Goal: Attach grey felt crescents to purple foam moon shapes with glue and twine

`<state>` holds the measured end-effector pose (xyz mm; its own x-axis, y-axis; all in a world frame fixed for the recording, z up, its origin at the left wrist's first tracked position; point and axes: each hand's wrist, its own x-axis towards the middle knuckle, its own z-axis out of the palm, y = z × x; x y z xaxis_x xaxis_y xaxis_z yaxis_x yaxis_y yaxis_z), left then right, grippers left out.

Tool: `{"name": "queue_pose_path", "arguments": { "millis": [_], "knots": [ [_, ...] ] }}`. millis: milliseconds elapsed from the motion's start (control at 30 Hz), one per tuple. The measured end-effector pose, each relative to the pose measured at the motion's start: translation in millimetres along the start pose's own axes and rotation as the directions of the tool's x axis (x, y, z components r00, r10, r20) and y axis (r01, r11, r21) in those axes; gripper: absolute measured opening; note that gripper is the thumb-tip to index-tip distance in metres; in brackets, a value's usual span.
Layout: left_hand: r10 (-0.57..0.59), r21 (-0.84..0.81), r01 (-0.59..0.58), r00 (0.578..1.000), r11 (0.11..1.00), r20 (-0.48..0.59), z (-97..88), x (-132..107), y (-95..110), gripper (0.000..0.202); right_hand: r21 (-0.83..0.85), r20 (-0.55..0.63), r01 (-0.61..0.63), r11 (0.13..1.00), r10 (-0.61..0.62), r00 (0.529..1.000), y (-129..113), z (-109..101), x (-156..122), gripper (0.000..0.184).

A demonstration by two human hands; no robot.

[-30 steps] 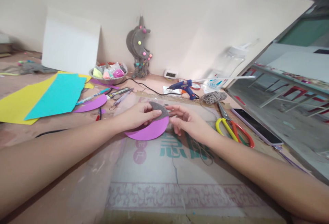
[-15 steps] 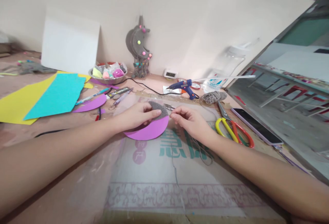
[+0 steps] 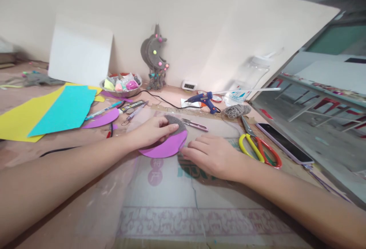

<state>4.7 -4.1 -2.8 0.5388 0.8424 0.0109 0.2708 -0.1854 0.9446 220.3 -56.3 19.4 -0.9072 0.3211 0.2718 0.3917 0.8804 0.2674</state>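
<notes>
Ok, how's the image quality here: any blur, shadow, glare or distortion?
All in the head view: slightly soft, though the purple disc has a readable edge; a dark shadow lies beneath the right hand; the clear bottle washes out against the pale wall; faint glare streaks the plastic sheet; the background table slants steeply, perhaps lens distortion.

The purple piece (image 3: pixel 164 148) is flat, smooth and sheet-like, its broad face upward and its curved rim toward the counter's (image 3: pixel 175 93) near edge. The gray piece (image 3: pixel 181 128), matte and felt-like, adjoins it on the side toward the counter's far edge, its outer rim rounded. The left hand (image 3: pixel 153 130) pinches and partly covers the gray piece. The right hand's (image 3: pixel 211 155) fingertips are at the purple piece's right rim; whether they touch is unclear.
</notes>
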Motion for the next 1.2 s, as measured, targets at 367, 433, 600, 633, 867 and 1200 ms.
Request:
{"name": "queue_pose_path", "arguments": {
  "millis": [367,433,600,633,867,1200],
  "knots": [
    [0.002,-0.014,-0.002,1.000,1.000,0.000,0.3,-1,3,0.036,0.207,-0.101,-0.350,0.914,0.376,0.921,20,-6,-4,0.024],
    [-0.011,-0.034,0.011,1.000,0.999,0.017,0.2,-1,5,0.031,0.347,-0.046,-0.475,0.809,0.521,0.853,24,3,-3,0.026],
    [-0.031,-0.143,0.037,0.999,0.989,0.042,-1.2,-1,7,0.031,0.673,0.122,-0.522,0.525,0.617,0.778,22,13,4,0.032],
    [-0.024,-0.155,0.031,0.999,0.987,0.042,-1.6,-1,6,0.033,0.722,0.142,-0.497,0.481,0.600,0.787,20,12,6,0.036],
    [-0.002,-0.206,0.008,0.999,0.978,0.032,-1.3,1,-1,0.034,0.799,0.260,-0.521,0.300,0.610,0.749,7,21,12,0.025],
    [0.009,-0.494,-0.007,1.000,0.870,0.001,2.2,-2,-3,0.033,0.357,-0.425,-0.492,0.794,0.607,0.671,20,14,-8,0.009]
  ]
}}
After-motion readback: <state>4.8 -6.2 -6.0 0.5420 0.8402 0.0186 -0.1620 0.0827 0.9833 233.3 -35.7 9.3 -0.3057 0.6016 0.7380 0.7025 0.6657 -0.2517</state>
